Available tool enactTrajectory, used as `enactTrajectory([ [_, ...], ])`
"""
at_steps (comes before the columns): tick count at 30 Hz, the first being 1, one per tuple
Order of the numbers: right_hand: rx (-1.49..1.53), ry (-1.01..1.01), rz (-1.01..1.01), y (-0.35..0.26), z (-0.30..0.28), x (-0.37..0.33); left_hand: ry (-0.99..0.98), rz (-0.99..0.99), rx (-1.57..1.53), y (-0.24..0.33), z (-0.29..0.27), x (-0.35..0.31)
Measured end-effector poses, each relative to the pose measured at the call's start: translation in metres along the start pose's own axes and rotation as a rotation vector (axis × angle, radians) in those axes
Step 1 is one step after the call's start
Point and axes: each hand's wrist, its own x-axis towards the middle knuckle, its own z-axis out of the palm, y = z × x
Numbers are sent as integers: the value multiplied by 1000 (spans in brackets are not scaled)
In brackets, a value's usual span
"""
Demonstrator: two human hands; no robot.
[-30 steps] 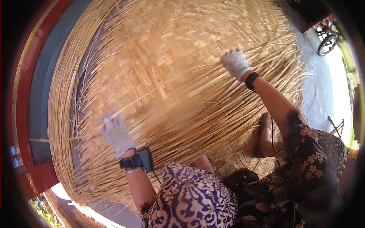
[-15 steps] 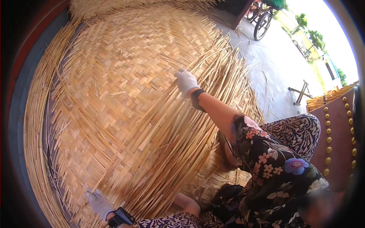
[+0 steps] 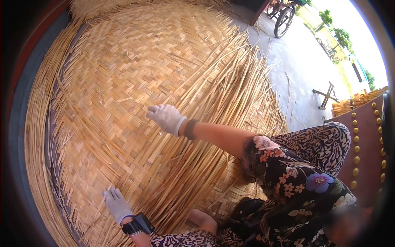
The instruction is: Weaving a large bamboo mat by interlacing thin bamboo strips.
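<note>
A large herringbone-woven reed mat [image 3: 119, 78] spreads before me, with a thick layer of loose split-reed strips [image 3: 201, 164] lying across its near right part. My left hand [image 3: 118, 206], in a white glove, is low at the left over the weave, its fingers closed on a thin reed strip [image 3: 99, 212]. Above the middle of the mat is my right hand [image 3: 166, 118], also gloved, with curled fingers; whatever they hold, if anything, cannot be made out. Dark bands circle both wrists.
A long bundle of reeds [image 3: 36, 140] runs along the mat's left side. Beyond the right edge lies grey floor [image 3: 284, 70] with stray strips, a small wooden stand [image 3: 326, 96] and a wheeled cycle [image 3: 284, 20]. A studded reddish panel [image 3: 368, 152] stands at the right.
My right hand has come left and nearer, from beside the loose strips to over the woven middle. My left hand has shifted slightly right and farther from me.
</note>
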Motion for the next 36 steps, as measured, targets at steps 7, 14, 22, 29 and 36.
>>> enactTrajectory([
  [7,108,295,-519,-70,12,3,-172,-45,29,-31,73,-37],
  [14,460,-206,-293,-69,-5,29,-279,63,-57,-18,70,-23],
  [22,420,-114,-524,-85,19,32,89,98,52,-4,63,-20],
  [29,-216,46,-779,-91,20,35,73,65,2,1,72,-24],
  [36,204,-118,-684,-83,29,48,-306,110,212,-19,77,-23],
])
